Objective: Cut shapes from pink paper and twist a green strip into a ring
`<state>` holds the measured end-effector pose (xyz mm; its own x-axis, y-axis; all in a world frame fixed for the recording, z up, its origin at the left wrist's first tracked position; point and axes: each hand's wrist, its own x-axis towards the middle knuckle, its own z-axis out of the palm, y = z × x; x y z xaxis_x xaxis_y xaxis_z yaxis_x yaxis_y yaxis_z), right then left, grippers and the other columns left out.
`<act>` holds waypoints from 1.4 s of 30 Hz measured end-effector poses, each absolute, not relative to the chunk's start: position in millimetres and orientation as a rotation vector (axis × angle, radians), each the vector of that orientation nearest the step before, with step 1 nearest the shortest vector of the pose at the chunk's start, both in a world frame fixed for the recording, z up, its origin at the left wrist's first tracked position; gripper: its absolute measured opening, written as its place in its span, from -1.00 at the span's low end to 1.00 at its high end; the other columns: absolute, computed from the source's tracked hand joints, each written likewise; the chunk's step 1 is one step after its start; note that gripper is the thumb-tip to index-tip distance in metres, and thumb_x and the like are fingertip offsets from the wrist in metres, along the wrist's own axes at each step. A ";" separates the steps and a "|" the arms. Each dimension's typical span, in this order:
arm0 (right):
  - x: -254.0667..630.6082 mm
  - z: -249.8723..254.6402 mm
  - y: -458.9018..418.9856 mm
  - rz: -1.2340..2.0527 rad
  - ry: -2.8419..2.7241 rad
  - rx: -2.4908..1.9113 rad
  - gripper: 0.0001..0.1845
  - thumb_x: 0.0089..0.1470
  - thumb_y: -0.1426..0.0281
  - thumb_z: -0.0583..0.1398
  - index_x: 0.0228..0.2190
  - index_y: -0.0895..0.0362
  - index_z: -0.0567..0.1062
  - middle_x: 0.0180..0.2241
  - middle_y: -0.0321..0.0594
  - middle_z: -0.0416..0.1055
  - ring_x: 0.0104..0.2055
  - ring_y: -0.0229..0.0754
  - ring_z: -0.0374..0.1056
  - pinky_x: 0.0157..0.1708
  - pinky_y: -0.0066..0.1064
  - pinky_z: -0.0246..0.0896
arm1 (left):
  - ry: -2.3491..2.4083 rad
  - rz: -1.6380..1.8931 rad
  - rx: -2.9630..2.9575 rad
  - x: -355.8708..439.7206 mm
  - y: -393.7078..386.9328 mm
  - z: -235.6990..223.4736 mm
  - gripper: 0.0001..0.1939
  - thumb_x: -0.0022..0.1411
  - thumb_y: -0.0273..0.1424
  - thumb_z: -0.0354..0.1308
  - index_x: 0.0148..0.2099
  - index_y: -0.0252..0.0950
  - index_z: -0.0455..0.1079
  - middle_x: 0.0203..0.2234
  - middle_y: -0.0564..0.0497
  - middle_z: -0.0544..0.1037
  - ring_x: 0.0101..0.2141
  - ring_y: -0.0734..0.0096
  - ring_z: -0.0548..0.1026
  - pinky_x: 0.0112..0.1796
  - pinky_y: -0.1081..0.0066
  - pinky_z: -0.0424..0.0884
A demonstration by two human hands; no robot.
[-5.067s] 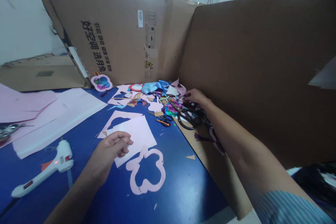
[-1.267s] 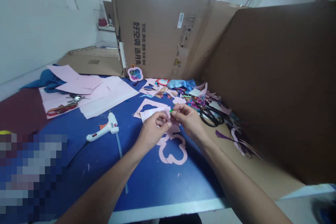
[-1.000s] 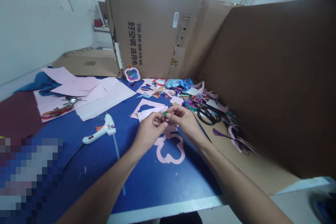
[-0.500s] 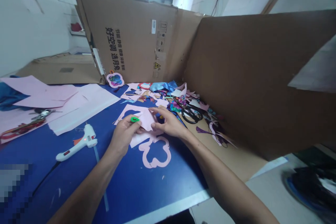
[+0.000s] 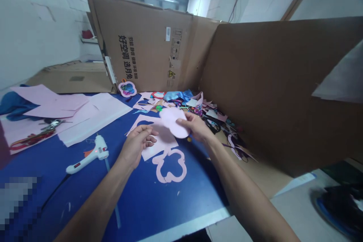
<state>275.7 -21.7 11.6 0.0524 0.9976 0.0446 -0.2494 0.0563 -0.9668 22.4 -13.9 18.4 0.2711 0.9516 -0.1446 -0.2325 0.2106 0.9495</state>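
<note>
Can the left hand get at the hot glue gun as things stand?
Probably yes: the left hand looks empty, and the hot glue gun lies just left of its forearm, with nothing covering the handle.

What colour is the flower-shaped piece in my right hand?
The flower-shaped piece is plain pale pink, best seen in the head view.

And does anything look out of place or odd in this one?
Yes: a pixelated patch hides the lower left, as if masked; the glue gun lies on its side, red light showing; and black scissors handles lie among jumbled scraps. The paper flower in the right hand seems intact.
</note>
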 end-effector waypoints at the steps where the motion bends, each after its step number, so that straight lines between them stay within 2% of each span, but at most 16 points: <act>1: 282.9 14.1 -19.9 1.180 -0.909 -1.023 -0.47 -0.19 0.29 0.55 -0.14 0.11 0.62 -0.22 -0.19 0.67 -0.34 -0.14 0.58 -0.36 -0.38 0.52 | 0.946 0.997 1.017 22.4 -14.2 18.4 -0.67 0.04 -0.23 0.39 -0.21 -0.29 0.45 -0.29 -0.10 0.67 -0.42 0.42 0.54 -0.39 0.44 0.39; 6: 316.1 23.9 -16.1 0.941 -0.697 -1.014 -0.60 -0.11 0.36 0.47 -0.18 0.07 0.56 -0.13 -0.18 0.68 -0.22 -0.11 0.62 -0.30 -0.37 0.58 | 1.010 0.947 1.068 23.9 -16.3 17.8 -0.72 0.03 -0.23 0.37 -0.27 -0.28 0.46 -0.29 -0.12 0.68 -0.41 0.42 0.52 -0.38 0.42 0.39; 14: 369.1 33.1 -11.8 0.735 -0.602 -1.064 -0.62 -0.11 0.46 0.41 -0.17 0.12 0.55 -0.18 -0.17 0.66 -0.28 -0.14 0.58 -0.41 -0.42 0.55 | 1.042 0.916 1.122 23.7 -13.9 14.9 -0.72 -0.01 -0.22 0.38 -0.31 -0.28 0.47 -0.31 -0.12 0.68 -0.43 0.42 0.51 -0.40 0.43 0.36; 19: 411.8 32.5 -7.1 0.594 -0.642 -1.168 -0.58 -0.14 0.37 0.41 -0.17 0.15 0.55 -0.27 -0.17 0.64 -0.34 -0.11 0.55 -0.38 -0.34 0.55 | 1.045 0.903 1.127 24.3 -13.0 11.8 -0.71 -0.02 -0.22 0.39 -0.30 -0.29 0.48 -0.32 -0.11 0.68 -0.43 0.42 0.51 -0.41 0.44 0.36; 22: 438.3 33.1 -7.4 0.381 -0.722 -1.458 -0.59 -0.02 0.27 0.35 -0.13 0.19 0.56 -0.29 -0.12 0.61 -0.29 -0.03 0.55 -0.28 -0.20 0.55 | 1.034 0.896 1.130 24.7 -12.7 10.4 -0.70 -0.03 -0.22 0.40 -0.30 -0.28 0.48 -0.31 -0.11 0.68 -0.42 0.41 0.51 -0.41 0.44 0.36; 24: 451.7 34.6 -11.1 0.230 -0.761 -1.624 -0.56 0.00 0.27 0.33 -0.09 0.23 0.57 -0.19 -0.02 0.61 -0.15 0.06 0.55 -0.12 -0.08 0.52 | 1.032 0.895 1.132 25.2 -12.4 10.2 -0.70 -0.03 -0.22 0.40 -0.31 -0.28 0.49 -0.32 -0.12 0.68 -0.42 0.40 0.51 -0.41 0.44 0.37; 26: 456.3 35.6 -17.3 0.073 -0.788 -1.755 -0.43 -0.04 0.32 0.36 0.03 0.27 0.54 -0.02 0.12 0.56 0.04 0.17 0.49 0.10 0.01 0.40 | 1.032 0.898 1.134 25.7 -12.3 10.1 -0.70 -0.03 -0.21 0.41 -0.32 -0.28 0.49 -0.32 -0.12 0.68 -0.42 0.40 0.51 -0.41 0.44 0.37; 29: 441.5 32.9 -26.0 -0.280 -0.934 -2.007 -0.21 0.04 0.31 0.34 0.28 0.22 0.38 0.25 0.23 0.36 0.24 0.25 0.35 0.24 0.06 0.25 | 1.033 0.894 1.141 26.5 -12.5 9.6 -0.70 -0.03 -0.21 0.40 -0.32 -0.28 0.49 -0.32 -0.11 0.68 -0.42 0.41 0.51 -0.42 0.44 0.36; 31: 421.0 27.6 -27.5 -0.334 -1.122 -2.072 -0.32 0.14 0.32 0.27 0.28 0.12 0.41 0.27 0.12 0.36 0.24 0.19 0.36 0.20 -0.02 0.29 | 1.032 0.888 1.146 26.7 -12.7 8.8 -0.70 -0.03 -0.21 0.40 -0.31 -0.28 0.49 -0.32 -0.11 0.68 -0.42 0.42 0.51 -0.42 0.45 0.36; 34: 390.2 18.2 -22.1 -0.075 -1.493 -2.213 -0.54 0.19 0.22 0.26 0.11 0.01 0.58 0.09 -0.05 0.54 0.13 0.13 0.45 0.10 -0.14 0.35 | 1.042 0.883 1.151 26.8 -12.5 7.5 -0.72 -0.03 -0.22 0.39 -0.31 -0.28 0.49 -0.32 -0.12 0.68 -0.42 0.41 0.51 -0.42 0.44 0.36; 38: 370.5 10.9 -11.9 -0.031 -1.714 -2.418 -0.41 0.13 0.12 0.31 0.18 -0.05 0.53 0.10 -0.02 0.53 0.10 0.18 0.45 0.01 -0.17 0.36 | 1.055 0.884 1.161 26.6 -12.4 7.3 -0.74 -0.02 -0.23 0.37 -0.32 -0.27 0.49 -0.32 -0.12 0.68 -0.42 0.39 0.51 -0.42 0.43 0.35; 42: 366.1 10.5 -3.5 -0.101 -1.689 -2.547 -0.43 0.19 0.04 0.23 0.16 0.00 0.53 0.09 0.04 0.52 0.09 0.17 0.46 -0.04 -0.19 0.38 | 1.056 0.875 1.162 26.7 -14.1 9.8 -0.74 -0.01 -0.23 0.36 -0.31 -0.27 0.48 -0.33 -0.11 0.68 -0.42 0.40 0.51 -0.41 0.42 0.35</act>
<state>366.1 -3.5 10.5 0.3886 0.9158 0.1014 0.9214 -0.3873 -0.0331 26.7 -14.1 9.8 0.2871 0.9395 -0.1871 -0.0096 0.1981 0.9801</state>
